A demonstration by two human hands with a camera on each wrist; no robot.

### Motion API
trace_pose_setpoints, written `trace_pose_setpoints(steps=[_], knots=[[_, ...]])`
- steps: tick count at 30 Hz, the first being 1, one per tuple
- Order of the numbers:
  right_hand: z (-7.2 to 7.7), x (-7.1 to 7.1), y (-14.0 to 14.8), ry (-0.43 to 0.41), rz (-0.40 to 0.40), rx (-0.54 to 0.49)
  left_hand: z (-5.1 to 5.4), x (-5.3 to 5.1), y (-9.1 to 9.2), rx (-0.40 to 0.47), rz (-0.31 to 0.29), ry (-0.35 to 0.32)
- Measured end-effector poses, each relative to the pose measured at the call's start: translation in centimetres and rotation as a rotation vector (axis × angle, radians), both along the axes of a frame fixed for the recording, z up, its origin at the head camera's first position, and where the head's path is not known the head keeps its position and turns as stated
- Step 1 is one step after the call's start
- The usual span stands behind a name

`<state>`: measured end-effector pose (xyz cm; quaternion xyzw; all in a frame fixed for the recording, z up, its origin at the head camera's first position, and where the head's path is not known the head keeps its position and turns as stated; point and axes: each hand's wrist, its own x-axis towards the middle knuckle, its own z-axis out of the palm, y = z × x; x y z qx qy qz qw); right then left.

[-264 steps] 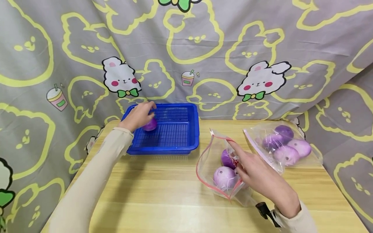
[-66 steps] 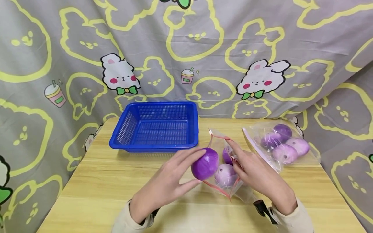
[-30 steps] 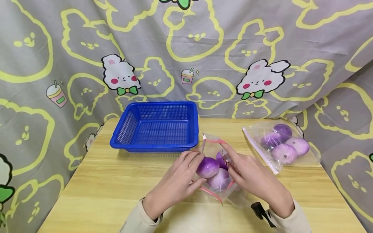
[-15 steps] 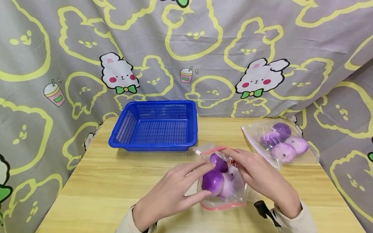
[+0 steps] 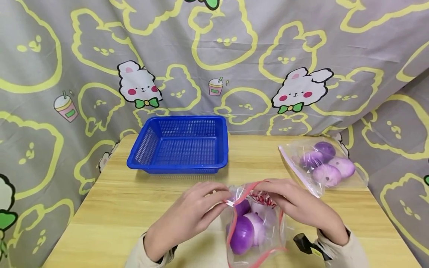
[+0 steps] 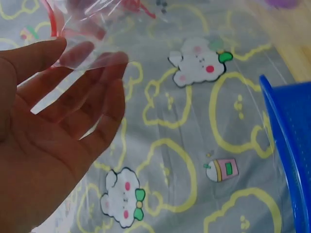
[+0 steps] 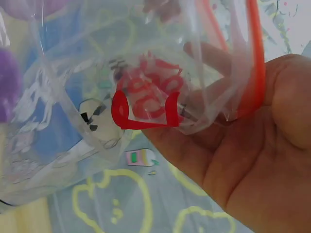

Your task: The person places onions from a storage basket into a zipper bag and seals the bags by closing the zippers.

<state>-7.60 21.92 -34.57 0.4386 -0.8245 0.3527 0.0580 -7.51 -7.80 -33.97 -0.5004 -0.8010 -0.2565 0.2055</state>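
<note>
In the head view, a clear zip bag (image 5: 270, 253) with a red zip edge lies on the table, its mouth gaping toward me. Purple onions crowd inside: a dark one (image 5: 242, 234) in front, a paler one (image 5: 257, 227) beside it, more behind. My left hand (image 5: 192, 212) pinches the bag's corner by the white slider (image 5: 229, 203); the left wrist view shows the plastic between thumb and fingers (image 6: 115, 60). My right hand (image 5: 301, 204) holds the far right rim, fingers partly behind the plastic. Red print (image 7: 150, 92) on the bag shows in the right wrist view.
A blue mesh basket (image 5: 221, 160) stands at the back left, near the patterned curtain (image 5: 248, 48). A second zip bag (image 5: 288, 158), with a pale zip edge and several onions (image 5: 327, 175), lies at the back right. The wooden table (image 5: 110, 219) runs beneath everything.
My left hand took an onion from the basket, carried it into the red-edged bag and let it go. It now pinches the bag's corner. The bag has turned and come nearer me.
</note>
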Motion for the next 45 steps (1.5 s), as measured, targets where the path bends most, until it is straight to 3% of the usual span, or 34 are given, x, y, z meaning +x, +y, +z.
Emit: trace_pose_setpoints(steps=[2, 6, 10, 13, 16, 19, 23, 26, 30, 33, 38, 41, 45], knots=[[-0.1, -0.4, 0.2, -0.058, 0.042, -0.027, -0.1, 0.1, 0.2, 0.016, -0.009, 0.034], [0.6, 0.2, 0.7, -0.148, -0.022, -0.038, -0.1, 0.0, 0.3, 0.112, 0.0, 0.042], [1.8, 1.8, 1.5, -0.123, -0.144, 0.039, -0.1, -0.5, 0.2, 0.286, 0.012, -0.006], [2.2, 2.7, 2.2, -0.07, -0.198, 0.175, -0.1, -1.1, -0.1, 0.445, 0.032, -0.019], [2.1, 2.8, 2.6, -0.084, -0.196, 0.271, 0.1, -1.6, -0.9, 0.593, 0.095, -0.002], [1.8, 2.1, 2.8, -0.085, -0.163, 0.256, 0.2, -2.1, -1.9, 0.679, 0.149, -0.023], [1.6, 1.3, 3.1, 0.029, -0.193, 0.109, 0.0, -2.6, -3.3, 0.687, 0.209, -0.071], [2.0, 1.1, 3.7, 0.124, -0.253, -0.026, -0.5, -2.7, -4.0, 0.672, 0.216, -0.157], [2.9, 1.6, 4.6, 0.231, -0.332, -0.134, -0.8, -2.6, -4.1, 0.642, 0.139, -0.33], [3.5, 2.2, 5.0, 0.261, -0.421, -0.174, -0.8, -2.6, -3.8, 0.617, 0.077, -0.393], [3.6, 1.8, 4.9, 0.365, -0.487, -0.146, -1.4, -2.7, -3.8, 0.587, 0.067, -0.382], [3.6, 1.0, 4.9, 0.417, -0.484, -0.054, -1.8, -3.0, -3.9, 0.575, 0.073, -0.376], [3.6, 0.3, 5.2, 0.389, -0.48, 0.117, -2.1, -3.4, -3.5, 0.547, 0.073, -0.375]])
